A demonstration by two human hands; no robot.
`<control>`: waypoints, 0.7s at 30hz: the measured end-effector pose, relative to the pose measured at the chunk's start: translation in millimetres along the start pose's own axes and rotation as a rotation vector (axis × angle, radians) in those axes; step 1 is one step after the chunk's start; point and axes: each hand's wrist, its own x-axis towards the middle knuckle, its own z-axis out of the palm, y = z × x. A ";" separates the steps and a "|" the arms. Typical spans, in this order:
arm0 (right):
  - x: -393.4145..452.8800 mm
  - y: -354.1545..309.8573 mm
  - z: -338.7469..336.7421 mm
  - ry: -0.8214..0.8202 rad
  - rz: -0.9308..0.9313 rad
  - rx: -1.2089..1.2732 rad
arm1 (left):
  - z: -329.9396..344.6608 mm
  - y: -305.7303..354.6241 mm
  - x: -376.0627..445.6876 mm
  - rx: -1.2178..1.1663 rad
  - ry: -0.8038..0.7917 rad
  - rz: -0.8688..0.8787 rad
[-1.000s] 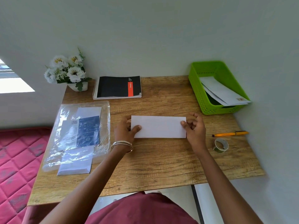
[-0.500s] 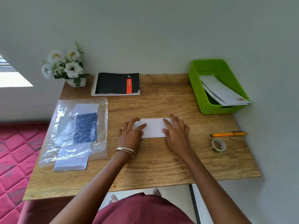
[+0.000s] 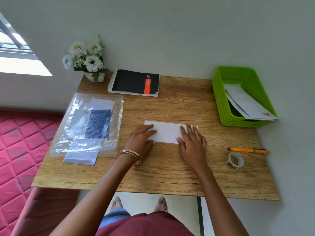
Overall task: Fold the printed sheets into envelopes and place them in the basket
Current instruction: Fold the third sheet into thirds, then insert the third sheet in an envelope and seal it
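Observation:
A folded white sheet (image 3: 167,133) lies flat in the middle of the wooden table (image 3: 170,172). My left hand (image 3: 142,139) rests palm down on its left end, fingers spread. Flat on the sheet's right end is my right hand (image 3: 191,142), its fingers apart too. Neither hand grips the paper. The green basket (image 3: 219,99) stands at the table's back right corner, with white envelopes (image 3: 245,103) leaning inside it. A clear plastic bag (image 3: 90,123) holding envelopes and blue printed paper lies at the left, and one white envelope (image 3: 80,155) sticks out of its near end.
A black spiral notebook (image 3: 134,82) and a pot of white flowers (image 3: 85,60) sit at the back. An orange pen (image 3: 248,150) and a tape roll (image 3: 235,160) lie right of my right hand. A red mattress (image 3: 20,142) is left of the table.
My hands went from pinching the sheet's ends to lying flat on it. Since half a second ago the right hand has slid rightward along the sheet.

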 end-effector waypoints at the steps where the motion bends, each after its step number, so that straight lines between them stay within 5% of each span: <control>1: 0.2 -1.1 0.1 0.004 0.002 0.005 | -4.8 -3.6 -5.7 -0.046 0.024 0.027; 6: -5.1 -28.7 2.8 0.216 -0.016 0.107 | -31.1 -39.1 -48.2 -0.035 0.267 0.130; 10: -18.2 -82.5 8.1 0.331 -0.172 0.259 | -51.4 -88.8 -84.6 0.000 0.352 0.023; 16: -34.0 -178.2 24.6 0.187 -0.533 0.417 | -72.3 -144.2 -130.8 0.027 0.463 -0.187; 21: -37.2 -220.0 40.6 0.063 -0.577 0.341 | -86.1 -175.4 -145.0 0.103 0.382 -0.180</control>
